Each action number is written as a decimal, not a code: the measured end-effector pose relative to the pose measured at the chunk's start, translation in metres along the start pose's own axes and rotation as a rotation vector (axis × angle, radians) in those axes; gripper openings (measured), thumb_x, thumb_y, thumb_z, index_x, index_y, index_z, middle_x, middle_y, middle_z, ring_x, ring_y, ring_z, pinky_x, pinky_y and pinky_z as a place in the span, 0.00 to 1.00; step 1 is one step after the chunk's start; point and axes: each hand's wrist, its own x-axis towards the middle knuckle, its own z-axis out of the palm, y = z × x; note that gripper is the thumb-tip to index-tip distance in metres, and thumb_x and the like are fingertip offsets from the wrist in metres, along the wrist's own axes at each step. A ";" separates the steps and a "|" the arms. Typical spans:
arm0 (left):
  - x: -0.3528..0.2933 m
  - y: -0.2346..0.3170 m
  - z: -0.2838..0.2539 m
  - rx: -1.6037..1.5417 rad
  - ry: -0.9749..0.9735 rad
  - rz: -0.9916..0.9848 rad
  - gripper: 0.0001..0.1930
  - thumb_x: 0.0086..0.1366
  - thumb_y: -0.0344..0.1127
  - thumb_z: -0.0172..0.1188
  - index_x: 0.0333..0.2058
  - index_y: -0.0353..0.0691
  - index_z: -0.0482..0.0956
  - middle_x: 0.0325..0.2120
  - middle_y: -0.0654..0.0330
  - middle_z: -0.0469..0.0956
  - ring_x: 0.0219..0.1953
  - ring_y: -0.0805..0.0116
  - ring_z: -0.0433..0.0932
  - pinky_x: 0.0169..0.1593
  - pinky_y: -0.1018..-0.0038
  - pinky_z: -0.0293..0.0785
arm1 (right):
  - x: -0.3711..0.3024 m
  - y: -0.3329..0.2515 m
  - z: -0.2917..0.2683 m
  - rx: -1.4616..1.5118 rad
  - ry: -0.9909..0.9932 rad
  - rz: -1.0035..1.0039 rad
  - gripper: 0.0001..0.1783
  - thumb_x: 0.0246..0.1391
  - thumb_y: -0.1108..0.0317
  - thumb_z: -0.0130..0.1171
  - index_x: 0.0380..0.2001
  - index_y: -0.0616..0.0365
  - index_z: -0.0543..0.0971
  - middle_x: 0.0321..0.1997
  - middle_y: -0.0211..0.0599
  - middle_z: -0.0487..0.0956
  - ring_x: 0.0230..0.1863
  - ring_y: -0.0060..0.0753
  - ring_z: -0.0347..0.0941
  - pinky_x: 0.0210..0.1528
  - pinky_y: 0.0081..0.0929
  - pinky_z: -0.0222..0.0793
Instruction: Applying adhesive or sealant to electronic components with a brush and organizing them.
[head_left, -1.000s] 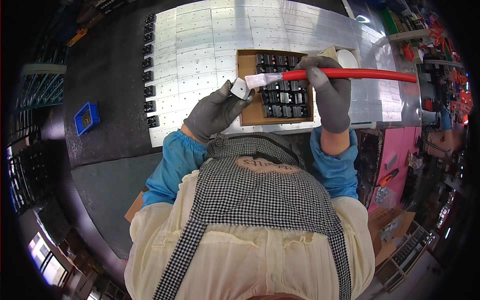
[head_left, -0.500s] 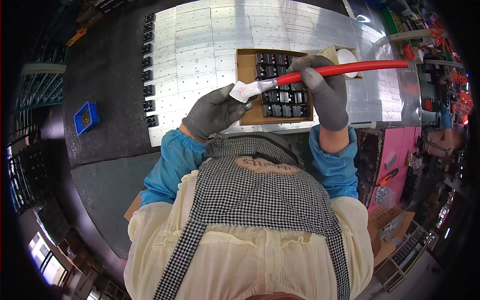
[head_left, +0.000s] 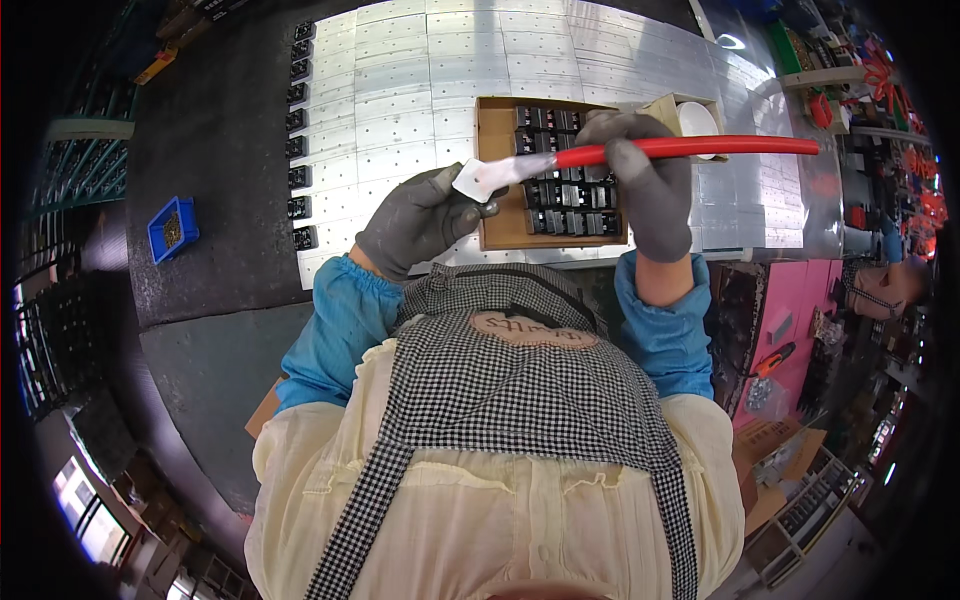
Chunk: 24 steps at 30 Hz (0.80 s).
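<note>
My left hand (head_left: 413,222), in a grey glove, pinches a small square piece (head_left: 468,181) whose upper face is white. A brush (head_left: 740,146) with a long red handle and a metal collar is gripped in my gloved right hand (head_left: 650,185). White paste covers its tip, which lies on or just over the white face; motion blur hides whether they touch. Below both hands is a shallow cardboard box (head_left: 496,236) with rows of black components (head_left: 572,222). Just past my right hand stands a round white tub (head_left: 697,122), partly hidden by the brush.
Silvery metal plates with small holes (head_left: 390,105) cover the bench. Along their left edge runs a line of black components (head_left: 298,178). A blue bin of small brass-coloured parts (head_left: 173,230) sits farther left. An orange-and-black tool (head_left: 773,358) rests on a pink surface at right; another person (head_left: 885,288) is beyond.
The brush has shifted slightly, its tip sliding a little across the white face. My left hand and the piece have moved slightly left.
</note>
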 end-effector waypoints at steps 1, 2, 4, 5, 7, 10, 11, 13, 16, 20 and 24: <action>0.000 0.000 -0.001 0.008 -0.024 -0.012 0.25 0.73 0.44 0.46 0.57 0.26 0.62 0.44 0.43 0.76 0.41 0.67 0.80 0.42 0.82 0.82 | -0.001 0.002 0.001 0.002 -0.134 -0.003 0.12 0.54 0.67 0.59 0.38 0.64 0.79 0.32 0.32 0.78 0.32 0.20 0.71 0.34 0.19 0.67; 0.000 -0.001 -0.001 0.034 0.026 0.008 0.25 0.73 0.44 0.46 0.56 0.26 0.63 0.43 0.44 0.76 0.41 0.68 0.80 0.42 0.82 0.81 | -0.001 0.004 0.001 -0.003 -0.266 0.013 0.12 0.54 0.67 0.59 0.38 0.64 0.79 0.32 0.33 0.78 0.32 0.21 0.71 0.35 0.19 0.68; -0.001 -0.001 -0.002 0.059 0.075 0.027 0.25 0.73 0.45 0.46 0.56 0.25 0.63 0.42 0.45 0.77 0.41 0.68 0.80 0.42 0.82 0.81 | 0.000 0.007 -0.001 -0.021 -0.201 0.043 0.12 0.54 0.67 0.59 0.38 0.64 0.79 0.32 0.33 0.78 0.32 0.21 0.72 0.35 0.19 0.68; -0.001 0.000 -0.002 0.059 0.026 0.016 0.25 0.72 0.45 0.46 0.55 0.25 0.64 0.41 0.46 0.77 0.40 0.69 0.80 0.42 0.83 0.81 | 0.002 0.008 -0.003 -0.041 -0.139 0.091 0.12 0.54 0.67 0.59 0.38 0.64 0.79 0.32 0.34 0.78 0.32 0.21 0.72 0.35 0.20 0.69; -0.003 0.001 0.000 0.058 -0.020 0.002 0.26 0.72 0.45 0.46 0.55 0.25 0.64 0.41 0.46 0.77 0.40 0.70 0.79 0.42 0.83 0.80 | 0.004 0.008 -0.006 -0.056 -0.111 0.074 0.12 0.54 0.66 0.59 0.38 0.64 0.79 0.33 0.35 0.78 0.33 0.22 0.73 0.36 0.19 0.70; -0.004 0.002 0.006 0.186 0.039 0.073 0.26 0.73 0.46 0.46 0.55 0.25 0.64 0.40 0.48 0.77 0.39 0.71 0.79 0.42 0.84 0.79 | 0.003 0.009 -0.007 -0.002 0.080 0.069 0.13 0.55 0.64 0.59 0.38 0.64 0.79 0.34 0.37 0.79 0.32 0.22 0.74 0.37 0.20 0.71; -0.003 0.002 0.009 0.203 0.051 0.090 0.26 0.73 0.46 0.46 0.55 0.25 0.64 0.40 0.48 0.77 0.39 0.72 0.79 0.42 0.84 0.78 | 0.000 0.010 -0.006 -0.007 0.054 0.065 0.13 0.55 0.64 0.59 0.38 0.64 0.79 0.34 0.37 0.79 0.32 0.22 0.74 0.37 0.20 0.71; -0.003 0.001 0.015 0.221 0.062 0.105 0.26 0.73 0.46 0.45 0.55 0.25 0.64 0.40 0.48 0.77 0.39 0.72 0.79 0.43 0.84 0.78 | -0.008 0.013 -0.003 0.108 -0.017 0.035 0.13 0.55 0.64 0.59 0.39 0.64 0.78 0.34 0.37 0.79 0.32 0.23 0.74 0.37 0.20 0.72; -0.004 -0.002 0.021 0.247 0.162 0.153 0.26 0.73 0.46 0.45 0.55 0.24 0.64 0.40 0.49 0.78 0.39 0.73 0.78 0.43 0.83 0.78 | -0.007 0.016 -0.004 -0.004 -0.055 0.116 0.14 0.57 0.64 0.55 0.41 0.64 0.77 0.40 0.43 0.79 0.36 0.28 0.74 0.40 0.23 0.71; -0.009 0.002 0.023 0.321 0.102 0.162 0.26 0.73 0.46 0.44 0.53 0.24 0.66 0.39 0.50 0.78 0.39 0.73 0.78 0.44 0.81 0.77 | -0.003 0.016 -0.009 0.033 0.027 0.064 0.13 0.56 0.65 0.56 0.39 0.64 0.78 0.37 0.41 0.79 0.34 0.26 0.74 0.39 0.23 0.71; -0.006 0.000 0.026 0.970 0.180 0.255 0.26 0.72 0.49 0.48 0.53 0.27 0.68 0.37 0.53 0.77 0.36 0.75 0.75 0.42 0.82 0.76 | -0.008 0.014 -0.007 0.094 -0.025 0.056 0.12 0.55 0.66 0.58 0.38 0.64 0.78 0.35 0.37 0.79 0.32 0.23 0.74 0.36 0.21 0.70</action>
